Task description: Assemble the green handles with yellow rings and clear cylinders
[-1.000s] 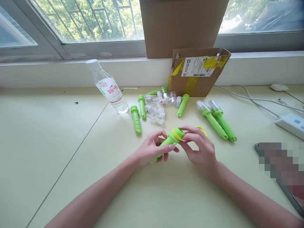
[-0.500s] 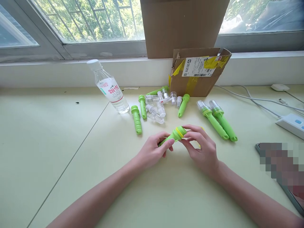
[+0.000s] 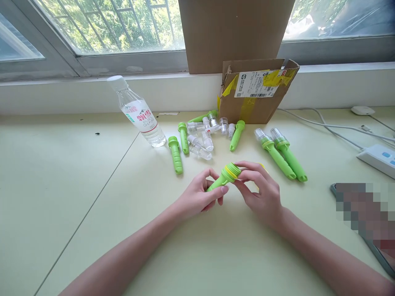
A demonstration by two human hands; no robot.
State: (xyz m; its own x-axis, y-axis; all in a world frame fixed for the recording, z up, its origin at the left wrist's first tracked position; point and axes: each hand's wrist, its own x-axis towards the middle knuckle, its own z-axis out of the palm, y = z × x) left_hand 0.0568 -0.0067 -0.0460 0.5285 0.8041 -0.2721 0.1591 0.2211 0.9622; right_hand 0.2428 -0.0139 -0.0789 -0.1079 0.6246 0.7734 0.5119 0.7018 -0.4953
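Observation:
A green ribbed flashlight handle is tilted up to the right, its screw-threaded end uppermost. My left hand is closed around its lower part, the thumb lying along the near side. A thin yellow ring encircles the handle just below the thread. My right hand pinches at the ring and threaded end with its fingertips; the exact contact is partly hidden. Behind the right hand, a bit of something yellow shows on the table, mostly covered.
Further back lie loose green handles and several clear plastic caps. Two capped green flashlights rest to the right. Around them are a water bottle, a cardboard box, a power strip with cables, and a phone.
The view has shifted slightly. My left fingers have loosened a little and the thumb has slid along the handle. The yellow ring stays around the handle, with my right fingertips still at it.

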